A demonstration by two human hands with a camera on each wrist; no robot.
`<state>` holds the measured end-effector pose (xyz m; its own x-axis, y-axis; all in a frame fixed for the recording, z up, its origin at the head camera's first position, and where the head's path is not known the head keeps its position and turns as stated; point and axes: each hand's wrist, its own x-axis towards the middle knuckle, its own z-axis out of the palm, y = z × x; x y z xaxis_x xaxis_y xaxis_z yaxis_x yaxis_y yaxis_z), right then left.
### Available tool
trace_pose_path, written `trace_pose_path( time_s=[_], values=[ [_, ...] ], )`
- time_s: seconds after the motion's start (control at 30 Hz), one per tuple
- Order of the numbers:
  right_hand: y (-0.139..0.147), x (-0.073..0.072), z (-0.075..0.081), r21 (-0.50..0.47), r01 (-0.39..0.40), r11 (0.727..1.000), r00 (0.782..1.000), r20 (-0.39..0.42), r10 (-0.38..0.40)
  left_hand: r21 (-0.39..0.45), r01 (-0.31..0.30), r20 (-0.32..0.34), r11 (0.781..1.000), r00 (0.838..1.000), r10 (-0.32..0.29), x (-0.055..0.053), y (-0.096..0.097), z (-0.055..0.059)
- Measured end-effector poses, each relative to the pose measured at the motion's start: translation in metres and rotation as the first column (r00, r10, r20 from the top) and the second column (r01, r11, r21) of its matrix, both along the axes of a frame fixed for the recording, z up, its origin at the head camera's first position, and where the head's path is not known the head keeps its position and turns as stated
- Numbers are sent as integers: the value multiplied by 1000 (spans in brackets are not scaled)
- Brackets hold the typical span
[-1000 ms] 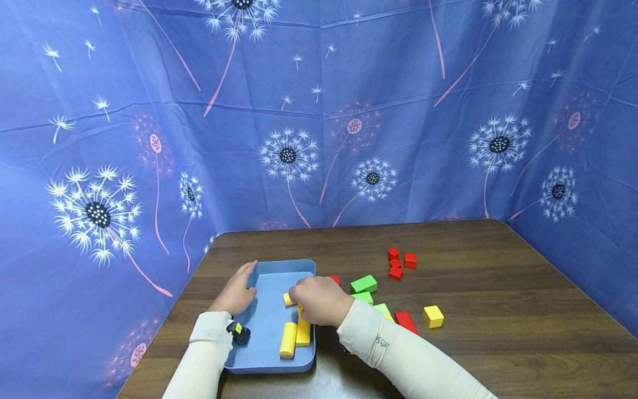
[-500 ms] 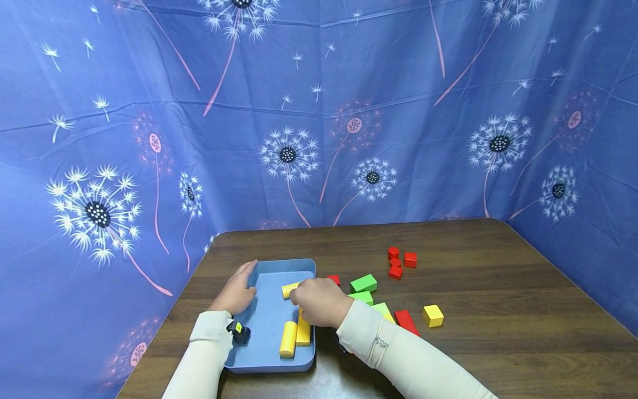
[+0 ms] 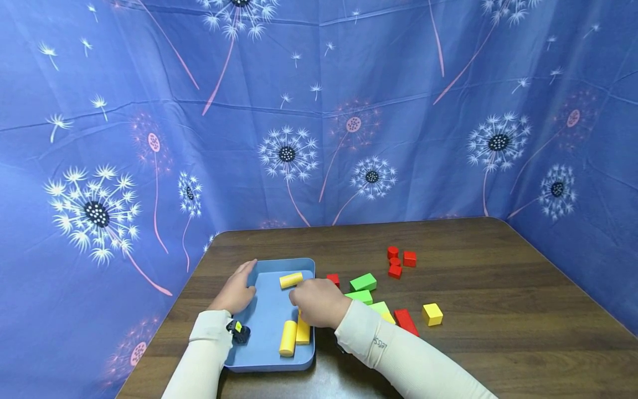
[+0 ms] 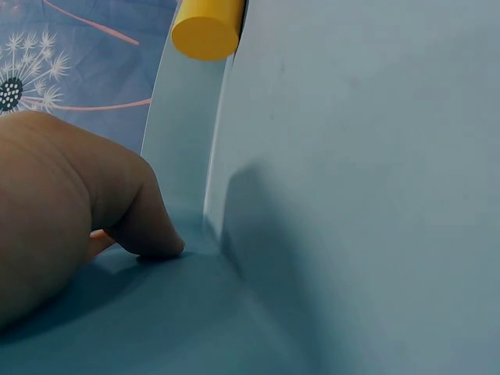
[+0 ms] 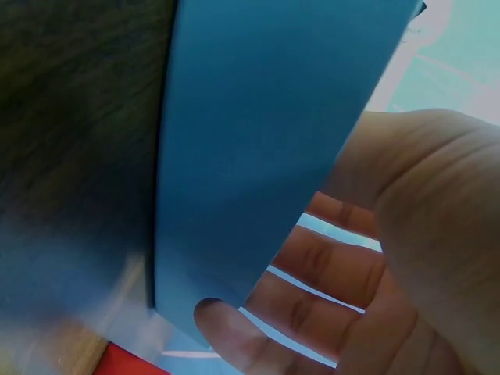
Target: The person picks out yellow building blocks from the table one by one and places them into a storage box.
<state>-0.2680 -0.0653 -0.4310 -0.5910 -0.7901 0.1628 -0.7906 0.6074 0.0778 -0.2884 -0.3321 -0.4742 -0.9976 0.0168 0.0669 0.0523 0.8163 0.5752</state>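
A shallow blue tray [image 3: 269,367] lies on the left of the table. My left hand [image 3: 233,290] holds its left wall, thumb [image 4: 152,223] bent inside and the other fingers along the rim. Over the right wall is my right hand [image 3: 319,302], knuckles up. In the right wrist view its little finger [image 5: 234,332] touches the outside of the wall, which hides the other fingertips; I cannot tell whether they pinch anything. Just beyond this hand a yellow cylinder [image 3: 291,280] lies in the tray. Nearer are a second yellow cylinder [image 3: 287,338] and a long yellow block [image 3: 303,333], side by side.
Right of the tray lie several green blocks [image 3: 363,282], a small red block [image 3: 333,279] and a long red block [image 3: 406,322]. A yellow cube [image 3: 432,314] sits farther right. Several small red pieces [image 3: 395,272] are grouped farther back. A blue patterned cloth [image 3: 319,138] hangs behind the table.
The far yellow cylinder has moved away from my right hand toward the tray's back and turned slightly, now fully in view. Both hands stay nearly in place.
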Motion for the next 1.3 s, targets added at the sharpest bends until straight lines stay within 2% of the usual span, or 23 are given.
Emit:
trace_pose_path(
  time_s=[0.37, 0.67, 0.93, 1.07, 1.3],
  values=[
    [-1, 2, -5, 19, 17, 1000, 1000, 10, -17, 4, -7, 7, 1000, 1000, 7, 0, 2, 1],
    [3, 2, -6, -31, -19, 999, 999, 29, 19, -11, 1, -1, 1000, 1000, -1, -1, -1, 0],
    [7, 5, -2, -29, -41, 999, 998, 36, 42, -15, 16, -11, 1000, 1000, -16, 1, 0, -1],
    [12, 5, 3, -55, -69, 996, 998, 4, 69, -21, 26, -27, 999, 999, -27, 1, 1, 0],
    [30, 1, 11, -138, -148, 979, 987, -84, 138, -16, 14, 0, 1000, 1000, -14, 1, 0, 2]
  ],
)
